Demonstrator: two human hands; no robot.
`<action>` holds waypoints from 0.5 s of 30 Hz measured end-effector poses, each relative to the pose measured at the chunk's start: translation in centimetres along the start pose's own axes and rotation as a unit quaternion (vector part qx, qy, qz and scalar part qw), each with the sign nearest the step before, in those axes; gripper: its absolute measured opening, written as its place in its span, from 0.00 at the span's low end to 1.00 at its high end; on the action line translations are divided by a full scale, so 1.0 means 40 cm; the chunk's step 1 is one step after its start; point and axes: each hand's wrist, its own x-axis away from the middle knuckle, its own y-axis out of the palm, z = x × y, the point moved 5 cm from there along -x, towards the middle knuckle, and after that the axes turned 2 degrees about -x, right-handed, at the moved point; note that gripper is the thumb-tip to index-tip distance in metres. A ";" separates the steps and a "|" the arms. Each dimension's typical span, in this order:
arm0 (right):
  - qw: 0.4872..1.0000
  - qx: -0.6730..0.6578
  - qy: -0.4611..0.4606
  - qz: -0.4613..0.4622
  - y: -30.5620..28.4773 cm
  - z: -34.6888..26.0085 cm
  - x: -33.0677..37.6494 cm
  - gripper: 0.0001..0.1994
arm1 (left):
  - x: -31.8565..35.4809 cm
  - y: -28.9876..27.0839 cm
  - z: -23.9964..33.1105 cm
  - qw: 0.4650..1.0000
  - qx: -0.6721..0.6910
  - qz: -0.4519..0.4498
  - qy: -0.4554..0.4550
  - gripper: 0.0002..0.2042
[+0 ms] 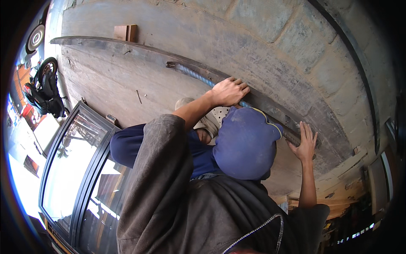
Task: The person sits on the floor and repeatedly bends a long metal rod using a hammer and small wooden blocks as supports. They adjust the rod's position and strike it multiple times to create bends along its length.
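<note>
A squatting worker's two hands bear on a dark flat bar [272,110], which runs across the floor [228,36] from 10 o'clock to 3 o'clock. A ribbed rod [198,76] lies along its near side. The left hand [230,92], at 1 o'clock, has its fingers bent over rod and bar; its underside is hidden, so whether they close round the rod cannot be told. The right hand [303,146], at 3 o'clock, lies on the bar near its end, fingers straight and spread. A rounded blue cloth shape [247,146] stands in the way, hiding part of the rod between the hands. Behind it shows a beige shoe [218,115]. Surroundings: a brown block [125,33] against the bar's far edge at 11 o'clock; a motorcycle [47,88] toward 9 o'clock; a framed glass panel [86,160] at 8 o'clock; a second dark strip [363,73] at 2 o'clock.
</note>
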 end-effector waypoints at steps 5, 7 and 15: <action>1.000 -0.012 0.002 -0.005 0.012 0.018 -0.008 0.52 | 0.005 -0.004 0.007 0.998 -0.033 0.045 0.015 0.30; 1.000 -0.001 0.004 -0.002 -0.006 0.019 -0.008 0.52 | -0.016 -0.015 -0.002 1.000 -0.020 -0.008 -0.005 0.33; 1.000 -0.013 -0.025 -0.014 -0.139 0.017 -0.099 0.44 | -0.061 -0.067 -0.029 0.994 0.036 -0.087 -0.059 0.31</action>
